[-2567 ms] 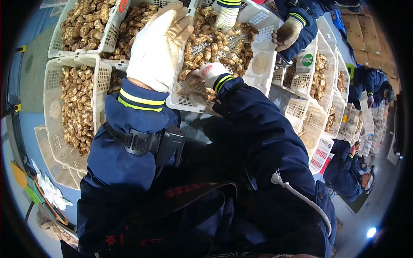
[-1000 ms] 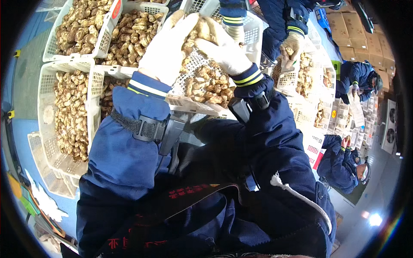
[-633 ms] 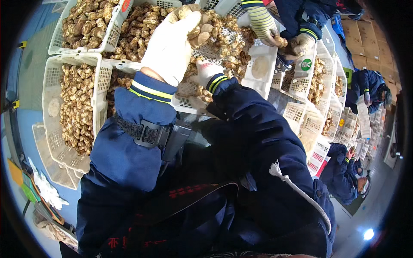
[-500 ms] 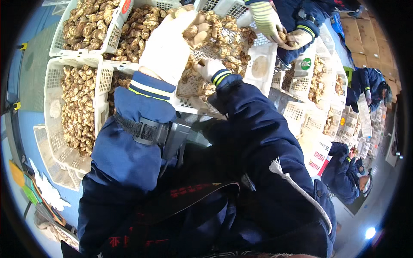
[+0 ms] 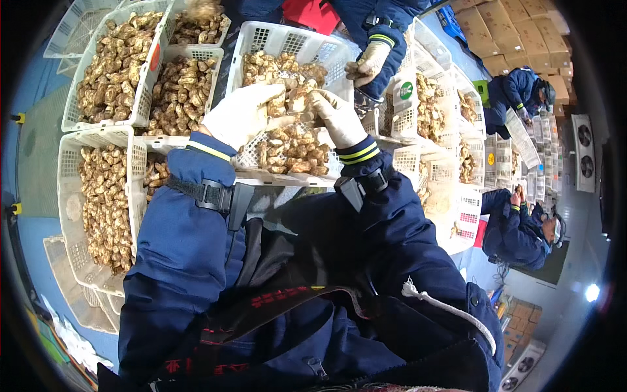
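Over the crate [image 5: 337,70], between its side edges, my left hand [image 5: 243,116] is holding a mushroom [image 5: 277,106], my right hand [image 5: 343,124] apparently pinching another [image 5: 301,98]. I'm favouring light finger pressure.

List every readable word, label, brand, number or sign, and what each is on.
Red lettering on dark clothing: present, partly lost in folds; not copied.
Round red label, crate's side: too small to read.
Round green label, another crate: pale figure, no readable words.
Round yellow label, farther crate: too small.
Brown cartons: print too blurred.
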A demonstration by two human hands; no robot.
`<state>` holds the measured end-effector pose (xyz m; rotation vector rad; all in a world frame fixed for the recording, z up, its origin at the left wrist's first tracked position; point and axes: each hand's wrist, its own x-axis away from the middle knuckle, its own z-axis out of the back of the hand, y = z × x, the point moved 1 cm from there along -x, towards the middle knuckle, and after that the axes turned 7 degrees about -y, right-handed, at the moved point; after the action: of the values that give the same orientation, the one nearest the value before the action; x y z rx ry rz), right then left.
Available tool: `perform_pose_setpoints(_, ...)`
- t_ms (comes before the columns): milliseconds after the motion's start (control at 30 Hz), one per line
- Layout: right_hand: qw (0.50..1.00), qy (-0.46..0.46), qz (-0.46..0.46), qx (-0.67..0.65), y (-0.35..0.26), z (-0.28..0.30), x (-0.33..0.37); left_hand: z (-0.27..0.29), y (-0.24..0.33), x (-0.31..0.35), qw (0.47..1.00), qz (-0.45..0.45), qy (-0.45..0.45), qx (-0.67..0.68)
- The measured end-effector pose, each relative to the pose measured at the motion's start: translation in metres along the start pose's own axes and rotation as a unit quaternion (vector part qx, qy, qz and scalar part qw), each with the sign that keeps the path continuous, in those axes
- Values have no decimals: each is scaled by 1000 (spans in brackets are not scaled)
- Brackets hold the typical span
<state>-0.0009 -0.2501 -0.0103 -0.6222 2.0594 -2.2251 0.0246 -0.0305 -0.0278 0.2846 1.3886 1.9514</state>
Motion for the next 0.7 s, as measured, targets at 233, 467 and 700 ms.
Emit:
perform_pose_setpoints(233, 881, 63, 247, 399, -14, -36, -21, 22, 28, 0, 956, 205, 99, 184)
perform_pose_setpoints(467, 838, -102, -29, 536, 117, -46, -113, 55, 10, 17, 876, 70, 276, 390)
perform_pose_setpoints(700, 777, -102, -14, 621, 146, -88, -121, 53, -4, 18, 882, 80, 300, 354)
